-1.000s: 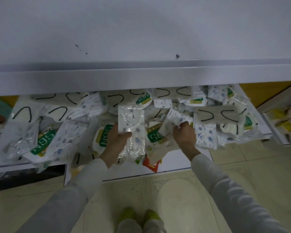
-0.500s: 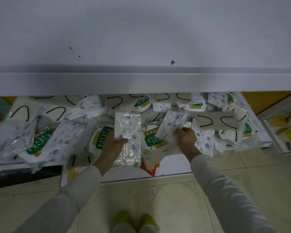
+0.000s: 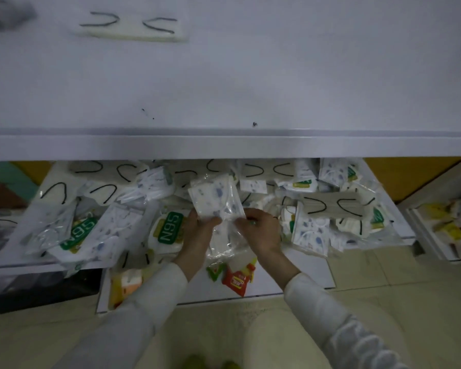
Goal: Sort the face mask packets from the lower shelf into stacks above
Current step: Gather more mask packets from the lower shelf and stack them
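Crowding the lower shelf [image 3: 402, 235], loose mask packets [image 3: 171, 227] are heaped from 9 to 3 o'clock. A blue-spotted packet [image 3: 216, 198] is pinched at centre by curled fingers of the left hand [image 3: 197, 233] and right hand [image 3: 261, 233]. One black-looped packet [image 3: 129, 29] is laid at 11 o'clock on the upper shelf [image 3: 250, 83]; floor tiles [image 3: 410, 275] are seen below.

Top-left corner cutting off a dark blurred shape [image 3: 7, 14], upper shelf [image 3: 224, 146] hiding rear of lower shelf [image 3: 395, 219]

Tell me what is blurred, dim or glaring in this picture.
Head view: dim, flat light throughout; the white mask on the upper shelf is smeared by blur; the clear packets being held show faint glare; no hard shadows.
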{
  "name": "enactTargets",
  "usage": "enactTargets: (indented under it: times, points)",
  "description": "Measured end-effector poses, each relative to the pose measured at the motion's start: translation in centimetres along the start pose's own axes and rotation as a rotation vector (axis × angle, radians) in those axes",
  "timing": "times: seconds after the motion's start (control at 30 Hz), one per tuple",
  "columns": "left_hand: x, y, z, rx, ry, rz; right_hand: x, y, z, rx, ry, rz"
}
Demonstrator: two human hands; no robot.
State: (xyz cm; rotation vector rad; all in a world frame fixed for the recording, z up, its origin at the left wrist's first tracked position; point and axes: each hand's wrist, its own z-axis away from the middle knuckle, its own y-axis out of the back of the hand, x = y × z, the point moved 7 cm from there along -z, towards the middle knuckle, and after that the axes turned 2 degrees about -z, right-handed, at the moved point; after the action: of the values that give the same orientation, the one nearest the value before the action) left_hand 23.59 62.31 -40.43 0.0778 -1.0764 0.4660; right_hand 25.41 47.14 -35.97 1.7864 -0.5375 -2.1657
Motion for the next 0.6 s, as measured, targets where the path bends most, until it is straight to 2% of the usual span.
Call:
enactTargets:
  times: [0.07, 0.13, 0.17, 0.23, 0.27, 0.37, 0.5, 0.6]
  points:
    - [0.6, 0.3, 1.3, 0.006, -0.024, 0.091, -0.2, 0.8, 1.1, 0.047, -0.048, -0.184]
    - [1.8, 0.6, 2.8, 0.014, -0.019, 0.269, -0.4, 1.0, 3.1, 0.005, -0.124, -0.603]
    - [2.2, 0.7, 3.5, 0.009, -0.015, 0.350, -0.4, 0.3, 4.3, -0.072, -0.146, -0.776]
    - [3.4, 0.6, 5.3, -0.015, -0.043, 0.405, -1.6, -1.4, 7.0, -0.236, -0.152, -0.916]
    - [3.9, 0.5, 6.3, -0.038, -0.054, 0.393, -2.2, -1.9, 7.9, -0.258, -0.155, -0.923]
    - [6.2, 0.9, 9.1, -0.099, -0.074, 0.349, -4.5, -0.9, 8.8, -0.174, -0.133, -0.841]
    - [11.3, 3.1, 12.1, -0.349, -0.095, 0.331, -8.2, 2.5, 9.4, -0.192, 0.074, -0.561]
    - [14.1, 5.5, 13.4, -0.496, -0.080, 0.203, -11.4, 4.9, 10.1, -0.305, 0.208, -0.508]
